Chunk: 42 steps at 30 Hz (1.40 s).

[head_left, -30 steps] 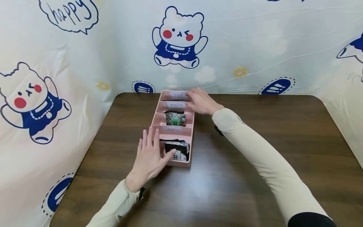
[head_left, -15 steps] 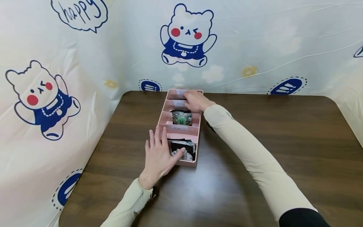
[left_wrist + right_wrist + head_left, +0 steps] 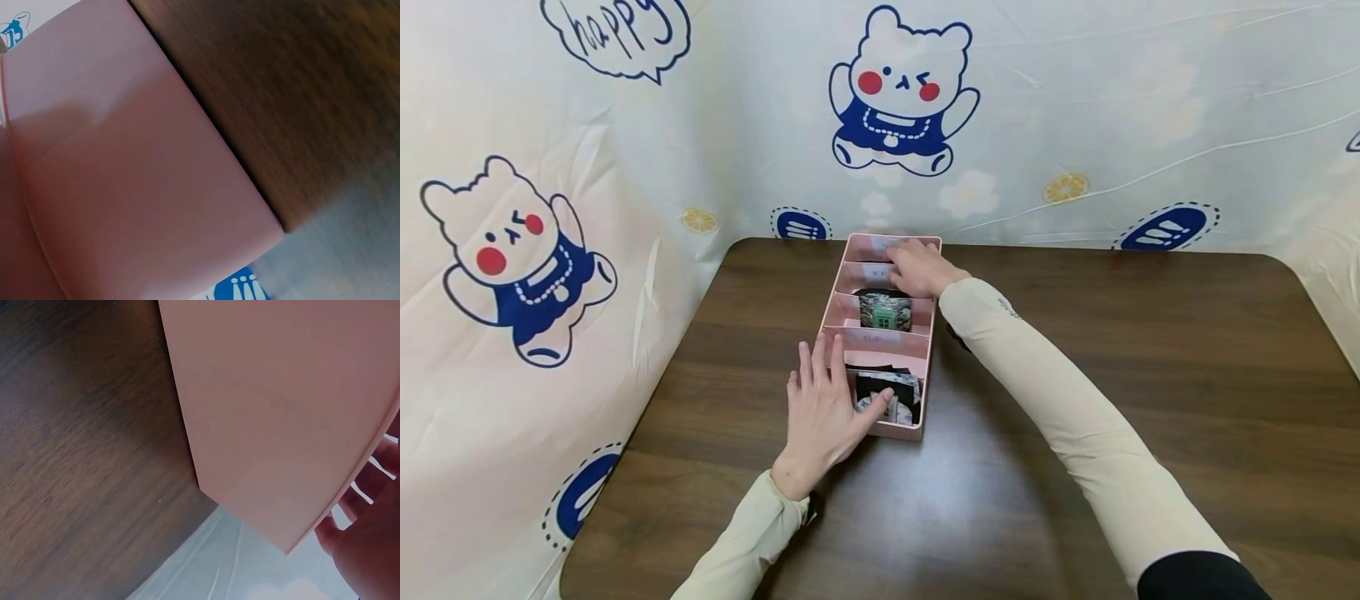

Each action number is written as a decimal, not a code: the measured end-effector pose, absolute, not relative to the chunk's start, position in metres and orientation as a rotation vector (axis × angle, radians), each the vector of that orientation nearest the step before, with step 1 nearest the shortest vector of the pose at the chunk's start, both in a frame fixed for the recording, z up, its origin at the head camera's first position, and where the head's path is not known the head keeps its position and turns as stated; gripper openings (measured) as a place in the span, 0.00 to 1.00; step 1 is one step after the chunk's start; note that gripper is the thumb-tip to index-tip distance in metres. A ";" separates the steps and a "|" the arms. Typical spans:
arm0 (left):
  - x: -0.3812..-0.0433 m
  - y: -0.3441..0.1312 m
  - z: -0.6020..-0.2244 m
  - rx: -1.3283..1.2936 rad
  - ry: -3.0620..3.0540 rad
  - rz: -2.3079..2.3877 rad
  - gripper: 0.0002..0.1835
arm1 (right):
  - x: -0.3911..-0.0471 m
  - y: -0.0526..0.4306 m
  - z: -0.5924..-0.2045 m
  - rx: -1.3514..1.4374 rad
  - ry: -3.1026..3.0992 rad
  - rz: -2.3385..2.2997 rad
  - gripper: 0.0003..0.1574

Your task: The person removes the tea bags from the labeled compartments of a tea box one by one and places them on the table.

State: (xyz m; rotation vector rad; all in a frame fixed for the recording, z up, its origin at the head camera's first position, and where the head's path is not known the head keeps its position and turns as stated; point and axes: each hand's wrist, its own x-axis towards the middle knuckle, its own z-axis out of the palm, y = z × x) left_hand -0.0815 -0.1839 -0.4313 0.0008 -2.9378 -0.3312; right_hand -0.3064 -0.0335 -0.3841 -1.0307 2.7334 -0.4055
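A long pink divided box (image 3: 901,432) stands on the table. My left hand (image 3: 822,421) lies with spread, straight fingers along its near left rim, thumb over the nearest compartment. Several flat black pieces with grey printed pictures (image 3: 874,385) stand in that compartment, partly behind the thumb. At the far end, my right hand (image 3: 921,268) reaches over the right rim, fingers spread above the back compartments. The right wrist view shows its loosely bent fingers past the rim of the pink side wall (image 3: 275,412). A flat piece with a green picture (image 3: 886,313) stands farther back.
White labels, such as one on a divider (image 3: 880,337), mark the compartments. The brown wooden table (image 3: 1090,333) extends to both sides. A pale cloth with printed bears (image 3: 898,92) hangs behind and at the left, close to the table's edge.
My right hand has moved from the box's right rim a little farther in over the back compartments. The left hand keeps its place on the box. The head view has shifted slightly.
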 end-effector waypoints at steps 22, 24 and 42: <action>-0.082 -0.183 -0.431 0.022 -2.876 -0.316 0.56 | -0.310 -0.029 -0.389 -1.065 2.884 -0.475 0.15; -0.082 -0.183 -0.430 0.021 -2.875 -0.314 0.55 | -0.310 -0.028 -0.389 -1.075 2.890 -0.473 0.15; -0.082 -0.181 -0.433 0.024 -2.866 -0.295 0.54 | -0.309 -0.018 -0.394 -1.104 2.887 -0.501 0.15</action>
